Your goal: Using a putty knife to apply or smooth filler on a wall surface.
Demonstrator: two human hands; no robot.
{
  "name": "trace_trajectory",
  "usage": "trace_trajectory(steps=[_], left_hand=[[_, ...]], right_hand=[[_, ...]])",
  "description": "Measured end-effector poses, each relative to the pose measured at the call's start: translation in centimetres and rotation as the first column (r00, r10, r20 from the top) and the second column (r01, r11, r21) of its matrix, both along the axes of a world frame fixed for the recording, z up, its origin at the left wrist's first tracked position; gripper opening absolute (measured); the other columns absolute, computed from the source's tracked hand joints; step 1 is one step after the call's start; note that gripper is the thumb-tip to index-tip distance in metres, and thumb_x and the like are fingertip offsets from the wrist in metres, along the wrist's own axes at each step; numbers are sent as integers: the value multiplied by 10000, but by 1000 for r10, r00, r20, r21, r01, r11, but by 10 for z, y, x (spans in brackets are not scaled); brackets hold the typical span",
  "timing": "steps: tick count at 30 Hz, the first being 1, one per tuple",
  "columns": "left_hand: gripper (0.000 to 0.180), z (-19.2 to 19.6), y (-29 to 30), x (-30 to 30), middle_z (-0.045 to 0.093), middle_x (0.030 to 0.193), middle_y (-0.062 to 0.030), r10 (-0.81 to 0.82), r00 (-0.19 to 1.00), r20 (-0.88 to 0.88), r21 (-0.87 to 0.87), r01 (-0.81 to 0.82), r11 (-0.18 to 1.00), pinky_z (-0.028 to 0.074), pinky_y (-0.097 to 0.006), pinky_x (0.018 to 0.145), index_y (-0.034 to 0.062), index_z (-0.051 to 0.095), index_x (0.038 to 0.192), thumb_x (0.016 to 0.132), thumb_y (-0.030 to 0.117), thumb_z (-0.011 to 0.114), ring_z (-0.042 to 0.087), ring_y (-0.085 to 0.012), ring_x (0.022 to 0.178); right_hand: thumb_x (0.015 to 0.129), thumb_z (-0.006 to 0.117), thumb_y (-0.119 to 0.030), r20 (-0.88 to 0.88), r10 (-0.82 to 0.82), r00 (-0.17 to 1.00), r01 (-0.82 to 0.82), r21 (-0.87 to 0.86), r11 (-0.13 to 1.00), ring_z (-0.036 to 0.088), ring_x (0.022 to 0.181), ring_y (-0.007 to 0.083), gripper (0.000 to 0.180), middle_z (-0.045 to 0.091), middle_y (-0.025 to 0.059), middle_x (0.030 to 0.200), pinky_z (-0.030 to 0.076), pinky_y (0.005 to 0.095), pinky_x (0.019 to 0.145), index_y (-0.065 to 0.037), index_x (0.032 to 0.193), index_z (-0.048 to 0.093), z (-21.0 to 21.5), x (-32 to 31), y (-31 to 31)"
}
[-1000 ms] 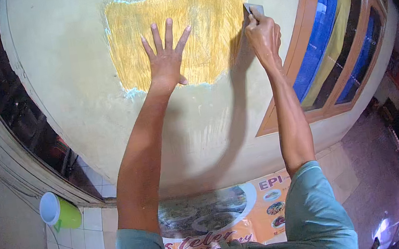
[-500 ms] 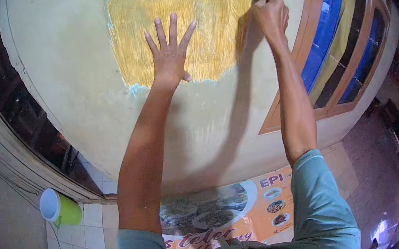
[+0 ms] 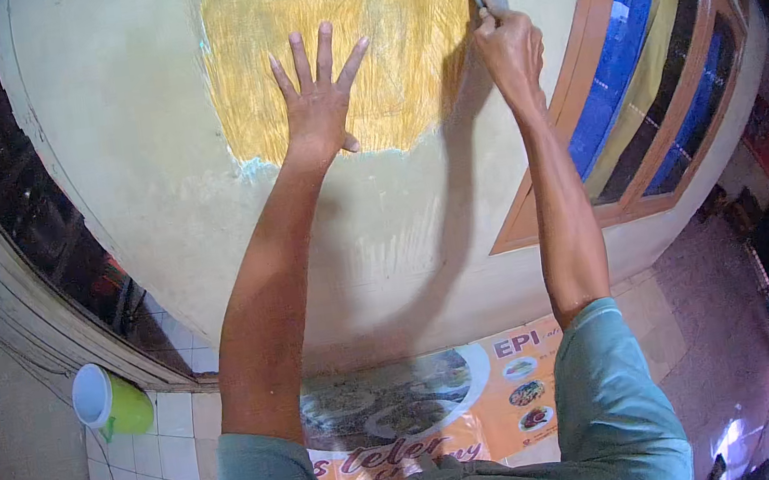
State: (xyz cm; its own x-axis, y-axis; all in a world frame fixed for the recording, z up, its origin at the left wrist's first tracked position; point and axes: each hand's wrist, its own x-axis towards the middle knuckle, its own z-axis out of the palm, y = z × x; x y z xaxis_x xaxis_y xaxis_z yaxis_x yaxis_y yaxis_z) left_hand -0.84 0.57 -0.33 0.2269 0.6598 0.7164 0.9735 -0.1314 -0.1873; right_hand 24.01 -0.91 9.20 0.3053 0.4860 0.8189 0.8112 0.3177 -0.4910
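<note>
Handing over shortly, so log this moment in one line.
left hand: spread against yellow wall patch | right hand: gripping grey flat-bladed tool, patch's upper-right edge | green bucket: lower left

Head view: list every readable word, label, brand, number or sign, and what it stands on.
Orange banner on the floor: large script and bold capitals, legible in part, but not copied out here.
Same banner, beside the round food pictures: small print, too small to read.
Blue cloth: pale patch; cannot tell if it is print.
</note>
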Motion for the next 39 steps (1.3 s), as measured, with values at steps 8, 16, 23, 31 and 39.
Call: trace_trajectory(steps=[8, 16, 23, 31, 39], left_hand=[[1678, 1, -5, 4, -85, 1766, -167, -1, 1000, 13, -11, 1, 1000, 59, -803, 1194, 400, -15, 1689, 377, 475, 1028, -48, -538, 1586], [1616, 4, -8, 7, -138, 1748, -215, -119, 990, 76, -23, 122, 992, 22, -816, 1178, 350, 61, 1698, 421, 342, 1051, -125, -569, 1563], [1664, 0, -5, 3, -91, 1764, -177, 20, 1000, -15, -6, -20, 1000, 77, -793, 1195, 401, -19, 1690, 398, 499, 1025, -35, -548, 1583], [1629, 3, -6, 3, -132, 1748, -219, -94, 994, 56, -41, 96, 995, 16, -816, 1177, 350, 44, 1699, 419, 359, 1053, -122, -571, 1563], [1665, 7, -6, 4, -78, 1764, -173, -7, 1000, 9, 7, 7, 1000, 60, -801, 1195, 397, 4, 1691, 382, 479, 1031, -35, -546, 1582]], right_hand=[[952, 581, -219, -10, -12, 1000, 13, 58, 998, 693, 1028, 531, 366, 723, 334, 1032, 561, 557, 888, -78, 1239, 759, 19, 0, 1], [963, 617, -310, 21, -43, 999, 43, 29, 999, 694, 1031, 514, 363, 723, 313, 1033, 555, 534, 894, -160, 1260, 762, 20, 8, 16], [963, 613, -292, 55, 2, 998, -3, 7, 1000, 693, 1042, 515, 371, 713, 327, 1065, 552, 548, 895, -141, 1272, 754, -12, -1, 6], [973, 632, -336, 23, -9, 1000, 9, 15, 1000, 696, 1021, 523, 374, 721, 327, 1029, 554, 547, 883, -130, 1258, 758, 10, -3, 3], [944, 613, -257, 41, 3, 999, -5, 43, 999, 687, 1021, 540, 322, 724, 327, 1033, 556, 566, 871, -88, 1169, 770, 28, 2, 7]])
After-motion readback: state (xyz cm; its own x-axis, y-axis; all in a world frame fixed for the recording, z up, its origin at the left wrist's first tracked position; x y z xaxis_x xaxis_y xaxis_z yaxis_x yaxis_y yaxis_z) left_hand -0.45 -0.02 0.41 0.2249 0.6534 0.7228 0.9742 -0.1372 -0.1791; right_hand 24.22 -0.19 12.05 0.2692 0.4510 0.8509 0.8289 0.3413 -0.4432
